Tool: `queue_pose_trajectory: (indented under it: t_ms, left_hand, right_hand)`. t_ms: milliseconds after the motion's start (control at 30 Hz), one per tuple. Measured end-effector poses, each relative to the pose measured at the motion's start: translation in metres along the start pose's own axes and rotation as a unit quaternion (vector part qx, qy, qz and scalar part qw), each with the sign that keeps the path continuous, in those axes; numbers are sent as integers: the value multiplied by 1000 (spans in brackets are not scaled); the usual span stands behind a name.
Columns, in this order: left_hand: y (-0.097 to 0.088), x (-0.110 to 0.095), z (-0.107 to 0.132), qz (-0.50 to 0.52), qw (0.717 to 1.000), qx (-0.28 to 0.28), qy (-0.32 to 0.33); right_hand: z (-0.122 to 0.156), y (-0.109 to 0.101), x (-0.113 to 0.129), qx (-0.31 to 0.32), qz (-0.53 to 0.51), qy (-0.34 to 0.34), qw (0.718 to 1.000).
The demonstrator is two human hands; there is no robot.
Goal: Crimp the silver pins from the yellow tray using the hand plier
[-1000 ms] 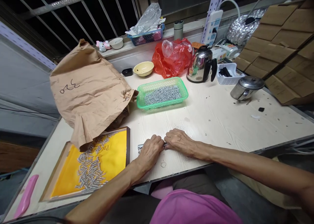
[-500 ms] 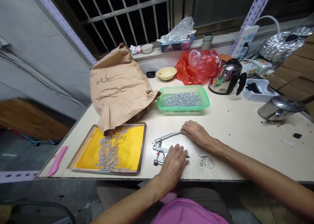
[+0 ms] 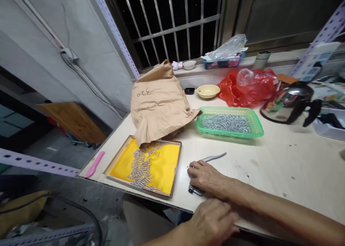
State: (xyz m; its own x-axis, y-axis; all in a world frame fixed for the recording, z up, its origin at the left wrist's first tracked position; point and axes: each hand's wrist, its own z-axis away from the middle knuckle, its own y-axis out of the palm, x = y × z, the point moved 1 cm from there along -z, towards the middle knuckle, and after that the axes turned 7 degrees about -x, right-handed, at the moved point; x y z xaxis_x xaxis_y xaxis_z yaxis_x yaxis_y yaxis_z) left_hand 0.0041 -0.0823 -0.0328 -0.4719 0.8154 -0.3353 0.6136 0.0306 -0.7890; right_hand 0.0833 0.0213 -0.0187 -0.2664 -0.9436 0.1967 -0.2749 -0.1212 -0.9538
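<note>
My right hand lies over the middle of the metal hand-press pliers, fingers curled round them. One long handle shows above the hand, and the dark-tipped jaw end pokes out below it. The spring part is hidden. Nearer to me, at the table's front edge, my left hand is smeared by motion, its fingers bent and turned away from view. To the left, a shallow tray lined with yellow holds a heap of small metal pins. A green plastic basket behind holds many similar pins.
A crumpled brown paper bag overhangs the tray's back. A pink-handled tool lies at the left table edge. Further back are a cream bowl, a red plastic bag and a steel kettle.
My right hand has left the handle's end and now covers the pliers' middle. My left hand has come off the pliers towards me. The view has swung left.
</note>
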Motion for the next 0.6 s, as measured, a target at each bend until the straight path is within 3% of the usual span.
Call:
queue_pose_trajectory:
  t_ms: [67,100,167,267,367,467,600]
  left_hand:
    - [-23,3,10,-15,998,-49,24]
    - [-37,9,14,-33,997,-76,-4]
    - [-68,31,22,-81,982,-117,-125]
    - [-113,83,35,-171,916,-150,-330]
    - [-142,136,47,-259,852,-113,-442]
    - [-158,173,55,-304,795,-49,-522]
    - [-165,191,58,-310,761,11,-570]
  right_hand:
    - [-3,15,-1,-10,-6,-22,1000]
    - [-4,21,-2,-19,-15,-28,999]
    - [-6,27,-2,-50,-36,-24,998]
    - [-9,16,2,-143,-78,7,987]
    - [-7,-18,-4,-273,-89,50,957]
    - [6,-67,-29,-361,-2,97,928]
    - [37,-114,-77,-343,203,207,894]
